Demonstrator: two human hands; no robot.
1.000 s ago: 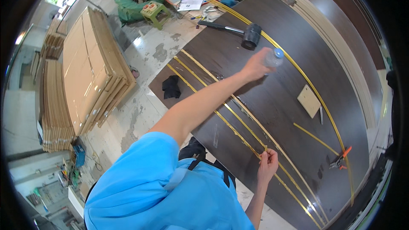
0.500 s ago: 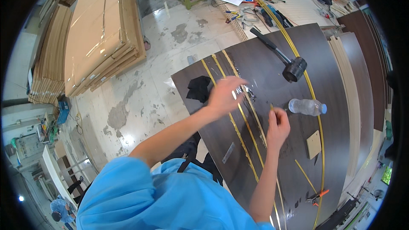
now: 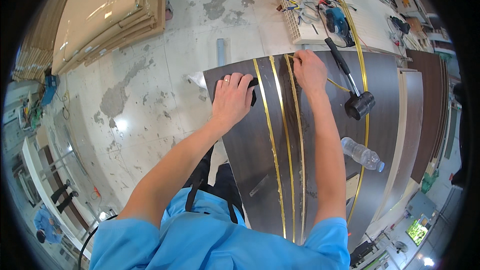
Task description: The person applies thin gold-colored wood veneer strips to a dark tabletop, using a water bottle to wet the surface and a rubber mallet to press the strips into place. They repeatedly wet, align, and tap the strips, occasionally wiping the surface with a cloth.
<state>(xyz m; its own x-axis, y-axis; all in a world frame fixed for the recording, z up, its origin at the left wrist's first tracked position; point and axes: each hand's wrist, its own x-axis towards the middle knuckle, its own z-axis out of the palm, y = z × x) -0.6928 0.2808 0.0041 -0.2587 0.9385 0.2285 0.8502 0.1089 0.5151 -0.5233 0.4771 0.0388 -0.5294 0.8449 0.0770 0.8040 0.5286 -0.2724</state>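
Observation:
A dark brown panel (image 3: 327, 135) lies before me with several gold strips (image 3: 289, 142) running along it. My left hand (image 3: 233, 99) rests near its far left corner, fingers curled over a black cloth (image 3: 254, 90). My right hand (image 3: 309, 72) is closed at the panel's far edge, over the end of the rightmost of the three close-set strips. A loose thin gold strip (image 3: 338, 85) sticks out from it on the right, and its other end shows left of the fingers. The fingertips are partly hidden.
A black rubber mallet (image 3: 360, 105) and a clear plastic bottle (image 3: 362, 154) lie on the panel at right, beside long gold strips (image 3: 366, 130). A small metal plate (image 3: 259, 185) lies near me. Beyond stands a bench (image 3: 312, 32) with tools. Cardboard stacks (image 3: 105, 12) fill the far left.
My left hand has come back from over the strips onto the black cloth. My right hand has moved from beside the bottle to the panel's far edge. The view has shifted.

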